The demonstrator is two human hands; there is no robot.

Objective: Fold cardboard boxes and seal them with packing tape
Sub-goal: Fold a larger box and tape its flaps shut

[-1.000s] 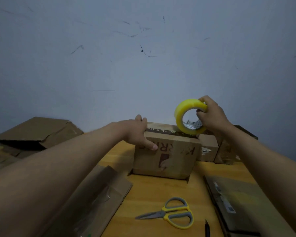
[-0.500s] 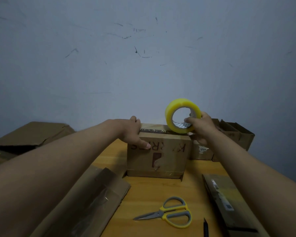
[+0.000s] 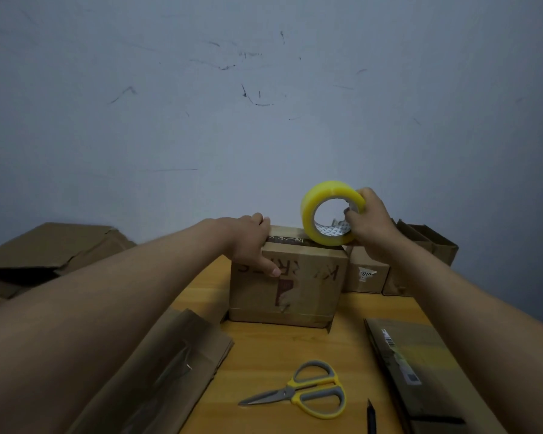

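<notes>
Cardboard box (image 3: 290,286) stands folded and closed at the middle of the tabletop (image 3: 273,355), its printed front facing near. Judging by how things lie, the folding of this one is done and the sealing of its top is under way; whether any tape is already stuck down cannot be told. The yellow tape roll (image 3: 329,213) sits on edge at the box's top right corner. The right hand (image 3: 370,223) holds it, fingers curled round the roll's rim and into its core. The left hand (image 3: 253,242) rests on the box's top left edge, thumb down over the front face, fingers over the top, steadying it.

Cutting is left: scissors (image 3: 308,391) lie untouched on the near tabletop, a dark pen (image 3: 371,416) just right of them. Flattened cardboard lies near left (image 3: 176,364) and near right (image 3: 420,371), apparently awaiting folding. Other boxes (image 3: 420,255) stand far right, just behind the taped one, and a larger one (image 3: 54,249) far left.
</notes>
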